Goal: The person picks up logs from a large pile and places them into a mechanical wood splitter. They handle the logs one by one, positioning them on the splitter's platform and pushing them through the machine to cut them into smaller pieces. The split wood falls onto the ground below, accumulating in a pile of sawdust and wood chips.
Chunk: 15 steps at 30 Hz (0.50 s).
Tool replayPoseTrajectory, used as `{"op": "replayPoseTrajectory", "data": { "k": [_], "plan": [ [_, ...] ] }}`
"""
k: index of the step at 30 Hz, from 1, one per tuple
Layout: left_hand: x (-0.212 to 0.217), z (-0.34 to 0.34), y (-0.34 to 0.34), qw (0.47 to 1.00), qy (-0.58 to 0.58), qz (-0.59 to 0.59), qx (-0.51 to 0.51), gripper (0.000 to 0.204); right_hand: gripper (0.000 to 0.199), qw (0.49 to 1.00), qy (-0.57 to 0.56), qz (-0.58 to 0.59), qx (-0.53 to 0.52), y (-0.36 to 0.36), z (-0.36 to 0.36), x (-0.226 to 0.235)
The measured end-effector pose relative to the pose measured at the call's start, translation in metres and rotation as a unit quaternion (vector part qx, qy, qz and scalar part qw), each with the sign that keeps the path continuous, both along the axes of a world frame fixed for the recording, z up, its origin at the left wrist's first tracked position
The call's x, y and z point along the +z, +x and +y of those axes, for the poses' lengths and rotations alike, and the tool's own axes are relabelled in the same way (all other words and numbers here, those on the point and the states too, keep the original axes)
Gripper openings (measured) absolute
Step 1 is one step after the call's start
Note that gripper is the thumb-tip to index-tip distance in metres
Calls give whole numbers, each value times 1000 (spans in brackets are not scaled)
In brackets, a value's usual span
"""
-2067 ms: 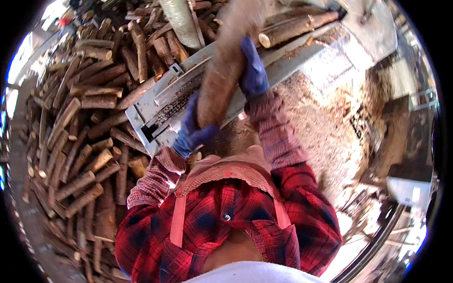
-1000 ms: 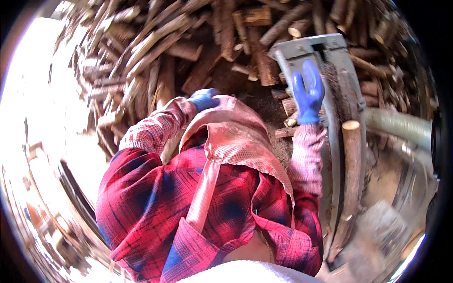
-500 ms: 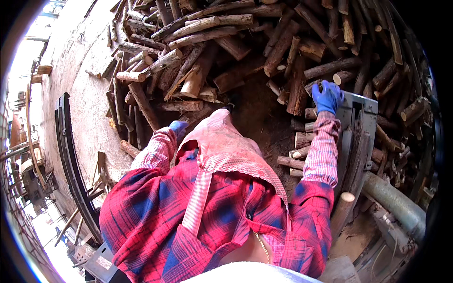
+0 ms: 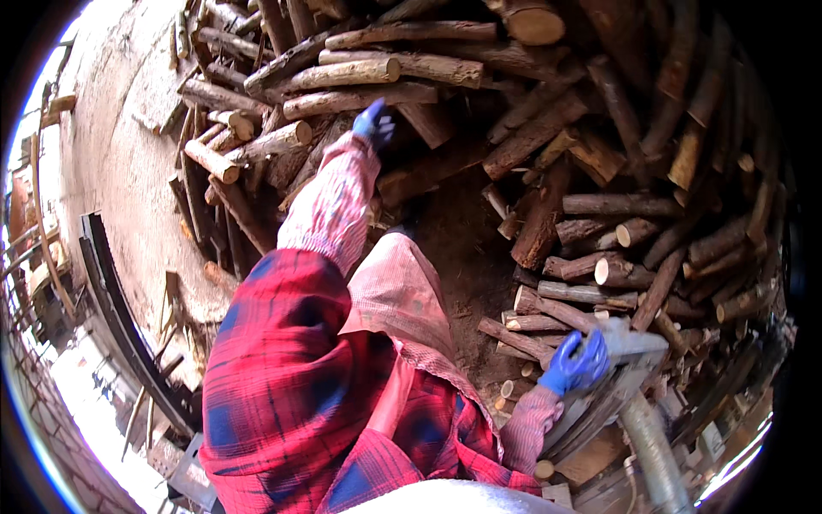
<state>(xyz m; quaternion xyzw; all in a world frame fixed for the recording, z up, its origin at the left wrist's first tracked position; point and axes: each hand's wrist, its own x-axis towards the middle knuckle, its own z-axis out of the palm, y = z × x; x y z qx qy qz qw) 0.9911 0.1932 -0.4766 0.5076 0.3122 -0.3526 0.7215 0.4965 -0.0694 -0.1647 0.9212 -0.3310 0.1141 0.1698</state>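
Single head-worn fisheye view, looking steeply down over the wearer's chest and red plaid shirt (image 4: 282, 385). The log pile (image 4: 548, 154) fills the upper frame; a grey metal machine (image 4: 612, 381) sits at lower right, close to the body. Sunlit ground (image 4: 120, 146) lies left. Rim distortion is strong, so edge detail is probably unreliable.

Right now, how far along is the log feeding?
Done: nothing shows as finished. In hand: the left hand reaches into the log pile with no log gripped; the right hand rests on the grey machine. Left: a large heap of logs.
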Motion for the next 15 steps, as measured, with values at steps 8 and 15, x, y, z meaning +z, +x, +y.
{"op": "replayPoseTrajectory", "data": {
  "k": [8, 15],
  "plan": [
    [-85, -57, 132, 984, -5, -1, 178, 72, 31, 994, 9, 96, -53, -7, 0, 6],
    [31, -15, 121, 949, -172, 32, 263, 54, 27, 993, -15, 115, -38, -12, 8, 6]
  ]
}}
